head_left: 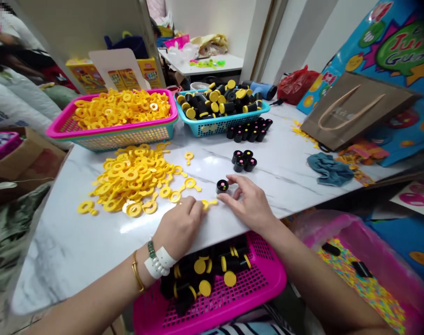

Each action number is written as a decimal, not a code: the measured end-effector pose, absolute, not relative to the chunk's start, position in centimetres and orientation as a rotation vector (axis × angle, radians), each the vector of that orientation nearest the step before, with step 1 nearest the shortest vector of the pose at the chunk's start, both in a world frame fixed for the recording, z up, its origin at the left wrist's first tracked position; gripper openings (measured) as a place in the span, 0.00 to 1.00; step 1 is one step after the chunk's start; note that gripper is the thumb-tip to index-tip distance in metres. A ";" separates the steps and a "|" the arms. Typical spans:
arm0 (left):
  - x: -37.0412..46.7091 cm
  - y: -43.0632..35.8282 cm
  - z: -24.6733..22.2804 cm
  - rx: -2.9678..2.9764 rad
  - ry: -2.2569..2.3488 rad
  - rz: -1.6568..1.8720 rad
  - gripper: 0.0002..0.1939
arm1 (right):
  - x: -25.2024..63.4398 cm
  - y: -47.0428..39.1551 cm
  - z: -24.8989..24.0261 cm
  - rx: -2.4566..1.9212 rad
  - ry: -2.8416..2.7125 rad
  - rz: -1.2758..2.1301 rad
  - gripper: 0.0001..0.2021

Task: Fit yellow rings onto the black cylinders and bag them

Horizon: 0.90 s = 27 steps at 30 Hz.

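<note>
My left hand [180, 223] is closed over the table, with a yellow plastic ring piece [209, 203] at its fingertips; part of the piece is hidden by the fingers. My right hand [250, 201] has its thumb and index finger on either side of a small black tube [222, 186]. That tube stands upright on the table, open end up, with pink and green bits inside. A heap of yellow ring pieces [135, 174] lies to the left. Behind the tube, a few similar black tubes [244, 160] stand in a cluster.
Behind stand a pink basket of yellow pieces [53, 130] and a blue basket of capped black tubes [205, 128]. More upright tubes [249, 131] stand there. A pink basket [268, 284] is below the table edge. Right are a blue cloth [328, 168], brown bag [358, 111] and candy tub [365, 288].
</note>
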<state>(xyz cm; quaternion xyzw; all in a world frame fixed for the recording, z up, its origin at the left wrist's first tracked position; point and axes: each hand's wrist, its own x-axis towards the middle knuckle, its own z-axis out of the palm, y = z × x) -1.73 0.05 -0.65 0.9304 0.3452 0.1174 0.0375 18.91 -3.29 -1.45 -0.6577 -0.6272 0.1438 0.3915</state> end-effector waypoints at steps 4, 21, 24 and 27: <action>-2.0 -2.2 0.4 2.465 0.901 0.557 0.13 | 17.8 -7.0 -0.5 -1.503 -1.590 0.491 0.18; 3.9 4.1 -0.9 2.122 0.971 0.576 0.14 | 21.1 -1.9 -0.6 -1.486 -1.107 1.206 0.17; 3.3 3.6 -1.1 2.123 0.975 0.609 0.16 | 20.1 -1.4 -0.5 -1.543 -1.170 1.156 0.16; 3.1 3.4 -1.3 2.168 0.991 0.630 0.14 | 19.7 -1.3 -0.7 -1.572 -1.147 1.132 0.14</action>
